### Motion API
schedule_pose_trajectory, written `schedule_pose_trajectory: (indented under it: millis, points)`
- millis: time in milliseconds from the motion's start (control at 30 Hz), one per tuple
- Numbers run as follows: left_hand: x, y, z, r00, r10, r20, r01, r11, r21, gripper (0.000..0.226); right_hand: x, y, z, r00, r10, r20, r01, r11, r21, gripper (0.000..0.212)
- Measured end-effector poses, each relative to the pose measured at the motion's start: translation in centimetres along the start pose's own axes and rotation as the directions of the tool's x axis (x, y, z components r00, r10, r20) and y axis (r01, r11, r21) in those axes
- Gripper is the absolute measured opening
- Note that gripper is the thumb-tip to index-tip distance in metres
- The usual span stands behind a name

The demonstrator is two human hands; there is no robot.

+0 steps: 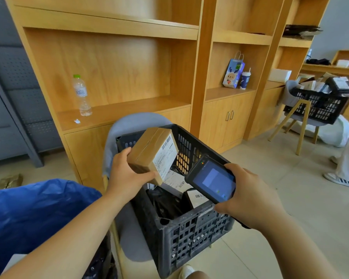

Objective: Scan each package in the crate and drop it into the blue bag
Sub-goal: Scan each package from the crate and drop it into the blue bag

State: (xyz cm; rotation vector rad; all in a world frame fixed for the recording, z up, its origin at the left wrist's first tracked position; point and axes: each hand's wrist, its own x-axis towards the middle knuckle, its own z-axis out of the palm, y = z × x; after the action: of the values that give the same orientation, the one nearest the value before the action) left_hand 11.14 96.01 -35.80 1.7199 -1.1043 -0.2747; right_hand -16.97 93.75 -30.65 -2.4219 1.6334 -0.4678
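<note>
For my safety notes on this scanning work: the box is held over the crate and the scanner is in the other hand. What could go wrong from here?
1. The left hand grips the box by one end only; it may slip and fall into the crate.
2. The scanner in the right hand is held close above another labelled package, so it might read the wrong barcode.

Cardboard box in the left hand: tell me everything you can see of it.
The cardboard box is small, brown and rectangular, sealed along its top with brownish tape. A white shipping label with barcodes and print covers one face, which is turned toward the handheld scanner. The box is tilted and held over the black crate. The left hand grips its lower left end, fingers curled round it.
</note>
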Motion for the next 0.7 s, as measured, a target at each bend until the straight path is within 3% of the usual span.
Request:
schedule_pose_trajectory:
  millis: [100, 233, 367, 567, 700]
  points:
    - [-0.6, -0.5, -1.5, 0.999, -0.036, -0.028, 0.034, 0.997, -0.068, 0.093, 0.2, -1.1, 0.4, 0.999, -0.047, 0.006, 0.047, 0.999, 0.013, 0.096]
    - [-2.4, -2.7, -5.1, 0.997, -0.05, -0.061, 0.037, 0.98, -0.196, 0.067, 0.5, -3.6, 1.4, 0.992, -0.127, 0.011, 0.126, 0.991, 0.036, 0.095]
    - [-5.1, -6.5, -9.6, 0.979, -0.14, -0.146, 0.107, 0.971, -0.215, 0.056, 0.8, -6.7, 2.8, 0.978, -0.202, 0.061, 0.198, 0.978, 0.066, 0.09]
    - [-8.0, -12.7, -16.1, 0.903, -0.275, -0.331, 0.286, 0.958, -0.015, 0.056, 1.1, -10.9, 5.3, 0.94, -0.317, 0.121, 0.305, 0.946, 0.108, 0.089]
    - [-7.8, -15.9, -19.5, 0.829, -0.333, -0.449, 0.442, 0.882, 0.161, 0.066, 1.0, -12.8, 6.4, 0.925, -0.354, 0.14, 0.338, 0.933, 0.127, 0.088]
